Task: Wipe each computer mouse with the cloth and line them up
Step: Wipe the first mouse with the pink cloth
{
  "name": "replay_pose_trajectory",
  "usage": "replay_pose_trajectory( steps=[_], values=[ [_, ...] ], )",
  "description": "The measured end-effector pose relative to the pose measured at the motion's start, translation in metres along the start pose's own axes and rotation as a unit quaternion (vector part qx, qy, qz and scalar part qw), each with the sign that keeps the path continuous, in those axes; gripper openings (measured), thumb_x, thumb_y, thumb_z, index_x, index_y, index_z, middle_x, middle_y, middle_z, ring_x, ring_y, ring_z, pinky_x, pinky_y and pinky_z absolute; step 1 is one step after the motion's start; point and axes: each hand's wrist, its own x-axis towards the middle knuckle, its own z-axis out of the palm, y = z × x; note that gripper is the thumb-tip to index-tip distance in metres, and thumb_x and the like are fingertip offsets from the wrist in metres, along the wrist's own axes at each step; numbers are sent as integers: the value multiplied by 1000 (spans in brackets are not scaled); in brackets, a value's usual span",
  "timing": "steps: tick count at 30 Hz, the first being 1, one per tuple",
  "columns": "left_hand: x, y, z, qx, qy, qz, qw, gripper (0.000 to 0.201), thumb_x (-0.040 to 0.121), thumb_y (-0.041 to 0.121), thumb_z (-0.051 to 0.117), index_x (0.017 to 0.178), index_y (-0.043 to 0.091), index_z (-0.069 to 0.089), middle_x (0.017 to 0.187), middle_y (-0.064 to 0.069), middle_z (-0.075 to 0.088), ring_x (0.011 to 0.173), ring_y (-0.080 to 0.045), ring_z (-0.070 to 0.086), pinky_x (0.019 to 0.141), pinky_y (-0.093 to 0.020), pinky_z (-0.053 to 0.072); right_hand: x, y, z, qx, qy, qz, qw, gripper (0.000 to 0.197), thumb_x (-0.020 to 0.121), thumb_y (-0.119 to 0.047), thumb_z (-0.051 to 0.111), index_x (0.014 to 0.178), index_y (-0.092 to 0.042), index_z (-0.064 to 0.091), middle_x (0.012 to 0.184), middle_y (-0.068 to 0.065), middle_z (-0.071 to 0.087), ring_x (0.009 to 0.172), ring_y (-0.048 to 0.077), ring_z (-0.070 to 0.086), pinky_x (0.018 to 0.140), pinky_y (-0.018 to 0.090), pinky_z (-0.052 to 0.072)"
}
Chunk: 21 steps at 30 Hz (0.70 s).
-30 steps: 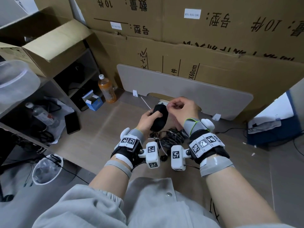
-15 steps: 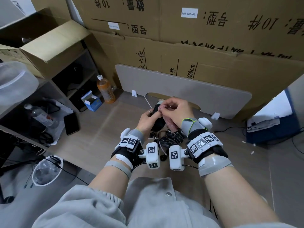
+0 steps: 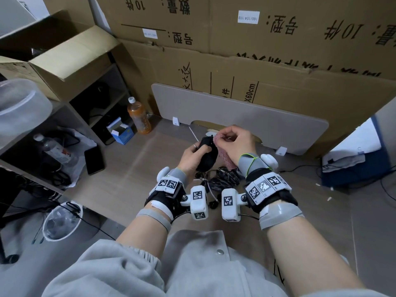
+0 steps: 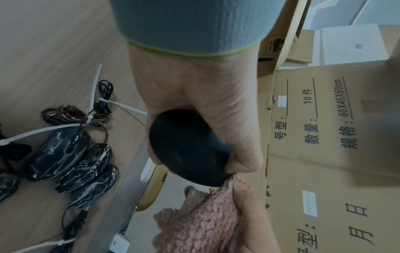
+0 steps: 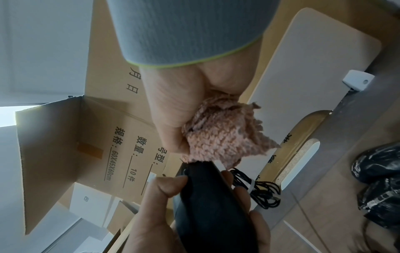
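My left hand (image 3: 194, 154) grips a plain black mouse (image 3: 206, 156) above the floor, thumb and fingers curled round its sides (image 4: 188, 152) (image 5: 214, 205). The right hand (image 3: 234, 141) pinches a bunched pink knitted cloth (image 3: 224, 156) (image 5: 218, 135) (image 4: 201, 220) against the front end of that mouse. Below the hands lie several black marbled mice (image 3: 222, 180) (image 4: 71, 160) (image 5: 381, 186) on the wooden floor, their cables bundled with white zip ties (image 4: 95, 109).
A grey panel (image 3: 235, 112) leans on stacked cardboard boxes (image 3: 257, 61) behind. An orange drink bottle (image 3: 139, 117), a blue box (image 3: 121, 131) and a phone (image 3: 93, 160) sit at left by shelves. A clear bin (image 3: 61, 220) stands lower left; cables trail at right.
The right hand has brought the pink cloth onto the mouse's front end; a second ago the cloth hardly showed. The left hand keeps its hold on the mouse.
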Motion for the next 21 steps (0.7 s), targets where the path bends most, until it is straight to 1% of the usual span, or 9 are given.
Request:
replay_pose_trajectory(
  steps=[4, 6, 8, 10, 11, 13, 15, 17, 21],
  values=[
    [0, -1, -2, 2, -1, 4, 1000, 22, 71, 23, 70, 92, 18, 70, 95, -18, 70, 83, -33, 65, 78, -48, 54, -3, -4, -1, 12, -4, -2, 1000, 12, 77, -12, 78, 78, -23, 74, 71, -11, 71, 64, -3, 63, 73, 17, 52],
    [1, -1, -2, 0, -6, 9, 1000, 21, 72, 26, 73, 91, 18, 71, 90, -14, 71, 81, -30, 65, 76, -44, 54, -6, -9, 0, 45, -53, -7, 998, 12, 78, -5, 75, 78, -17, 73, 73, -8, 73, 69, 0, 66, 75, 17, 53],
    [1, -2, -2, 1, -6, 13, 1000, 23, 72, 30, 77, 91, 19, 72, 88, -11, 70, 82, -27, 64, 75, -40, 54, -7, -9, 3, 25, -89, -8, 996, 12, 79, -3, 72, 77, -15, 73, 73, -7, 74, 71, 1, 68, 75, 18, 53],
    [2, -4, -3, 2, 4, 10, 1000, 32, 63, 30, 78, 92, 19, 72, 88, -12, 70, 81, -28, 63, 74, -40, 52, -3, -4, 4, -35, -50, -10, 998, 13, 77, -9, 71, 73, -21, 71, 67, -11, 71, 64, 1, 64, 69, 21, 53],
    [3, -5, -4, 1, 7, 7, 1000, 39, 58, 32, 78, 94, 19, 72, 90, -13, 71, 81, -29, 64, 74, -40, 52, -1, -1, 3, -63, -18, -9, 998, 12, 75, -12, 71, 71, -23, 70, 65, -13, 69, 63, 1, 63, 69, 23, 54],
    [3, -5, -5, -1, 8, 1, 1000, 48, 53, 35, 76, 99, 19, 72, 95, -15, 72, 83, -31, 66, 76, -42, 53, 2, 1, -1, -80, 17, -10, 997, 9, 73, -15, 73, 71, -24, 71, 66, -13, 69, 63, 2, 64, 70, 22, 55],
    [3, -5, -7, 0, 7, -3, 1000, 49, 55, 33, 77, 101, 17, 72, 100, -18, 72, 86, -33, 66, 79, -44, 54, 2, 1, -3, -55, 21, -10, 998, 10, 72, -13, 75, 73, -23, 72, 68, -13, 71, 65, 0, 64, 71, 19, 54],
    [3, -5, -7, -4, -1, -7, 1000, 44, 63, 30, 78, 103, 15, 71, 102, -20, 73, 88, -34, 67, 80, -45, 54, 0, -1, -1, -34, 12, -11, 999, 10, 73, -11, 76, 75, -21, 73, 70, -12, 71, 65, -2, 64, 72, 17, 54],
    [2, -4, -6, -10, -3, -4, 1000, 33, 72, 32, 79, 100, 16, 72, 107, -23, 74, 86, -33, 67, 76, -41, 54, -4, -4, 1, -6, -8, -6, 1000, 7, 76, -7, 74, 80, -13, 74, 72, -8, 72, 65, -3, 63, 70, 12, 51]
  ],
)
